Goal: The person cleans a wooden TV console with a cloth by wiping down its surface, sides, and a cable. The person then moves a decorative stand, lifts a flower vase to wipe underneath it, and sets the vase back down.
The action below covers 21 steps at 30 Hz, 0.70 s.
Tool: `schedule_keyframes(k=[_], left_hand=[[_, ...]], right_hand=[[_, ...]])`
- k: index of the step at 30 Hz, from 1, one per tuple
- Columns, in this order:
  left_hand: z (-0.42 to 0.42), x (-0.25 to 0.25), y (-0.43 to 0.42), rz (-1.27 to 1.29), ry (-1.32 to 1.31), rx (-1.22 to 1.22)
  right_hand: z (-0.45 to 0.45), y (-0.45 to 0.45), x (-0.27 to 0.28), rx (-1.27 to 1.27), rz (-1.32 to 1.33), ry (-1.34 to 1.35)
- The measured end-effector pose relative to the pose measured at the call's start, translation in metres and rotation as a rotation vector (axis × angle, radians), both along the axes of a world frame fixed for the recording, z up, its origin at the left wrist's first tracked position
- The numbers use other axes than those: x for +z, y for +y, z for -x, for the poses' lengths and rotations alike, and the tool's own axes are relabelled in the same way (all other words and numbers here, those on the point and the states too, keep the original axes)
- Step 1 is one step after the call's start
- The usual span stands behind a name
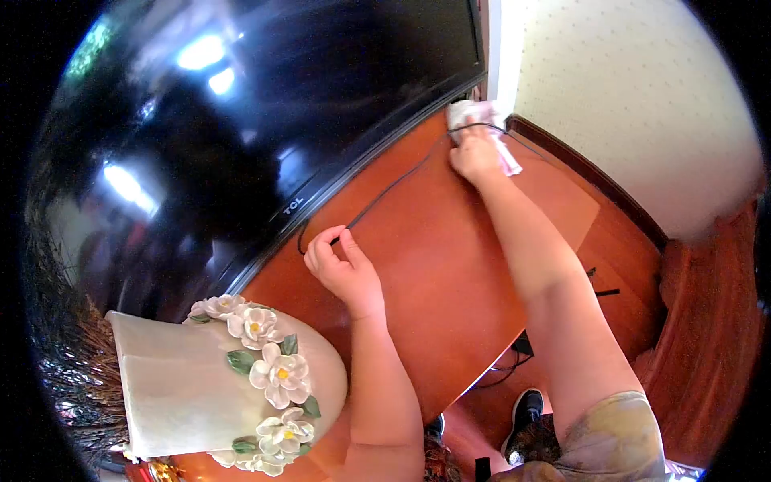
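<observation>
My left hand (pixel 341 269) pinches a thin black cable (pixel 385 193) above the reddish-brown wooden cabinet top (pixel 434 265). From there the cable runs to the far right corner and crosses over a crumpled pink and white cloth (pixel 474 116). At that corner, beside the wall, my right hand (pixel 477 153) presses on the cloth with its fingers bent over it. Some of its fingertips are hidden against the cloth. Close behind both hands stands a large black TV (pixel 265 136) with its lower edge near the cabinet top.
A white vase (pixel 181 386) with raised flowers and dry twigs (pixel 100 361) stands close left of my left arm. A pale wall (pixel 626 104) with dark skirting (pixel 594 185) bounds the right. Loose black cables (pixel 510 365) hang below the cabinet's front edge. A red-brown curtain (pixel 711 321) hangs at far right.
</observation>
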<state>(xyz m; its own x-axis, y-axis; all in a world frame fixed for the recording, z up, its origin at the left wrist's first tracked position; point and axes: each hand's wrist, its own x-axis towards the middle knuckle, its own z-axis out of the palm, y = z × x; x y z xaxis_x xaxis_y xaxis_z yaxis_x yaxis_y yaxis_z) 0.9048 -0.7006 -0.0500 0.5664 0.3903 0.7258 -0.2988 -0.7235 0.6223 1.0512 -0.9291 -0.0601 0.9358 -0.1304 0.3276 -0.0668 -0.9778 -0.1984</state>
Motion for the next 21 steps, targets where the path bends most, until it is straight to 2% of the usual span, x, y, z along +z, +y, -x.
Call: schedule_keyframes(k=[2,4,6,8,10,14,15,18,21], left_hand=[[0.007,0.007,-0.007,-0.021,0.005,-0.010],[0.009,0.005,-0.008,-0.044,0.012,-0.009],[0.008,0.009,-0.008,-0.030,-0.013,0.001],[0.004,0.002,-0.001,-0.011,-0.044,0.008],[0.004,0.002,0.000,-0.015,-0.055,0.016],[0.005,-0.001,0.000,-0.027,-0.029,0.024],[0.006,-0.002,-0.001,-0.032,-0.025,0.026],[0.006,-0.003,-0.001,-0.024,-0.010,0.020],[0.006,-0.002,0.002,-0.022,0.000,0.013]], right_hand=[[0.012,0.016,0.012,0.158,-0.016,0.061],[0.042,0.044,0.027,0.160,0.074,0.075],[0.067,0.057,0.043,0.260,-0.013,0.178],[0.082,0.076,0.026,0.392,-0.085,0.158],[0.117,0.089,0.014,0.544,-0.142,-0.137],[0.116,0.086,0.003,0.663,-0.061,-0.334],[0.098,0.083,0.000,0.643,-0.046,-0.202],[0.042,0.069,-0.023,0.539,-0.118,-0.265],[0.033,0.060,-0.013,0.454,-0.172,-0.211]])
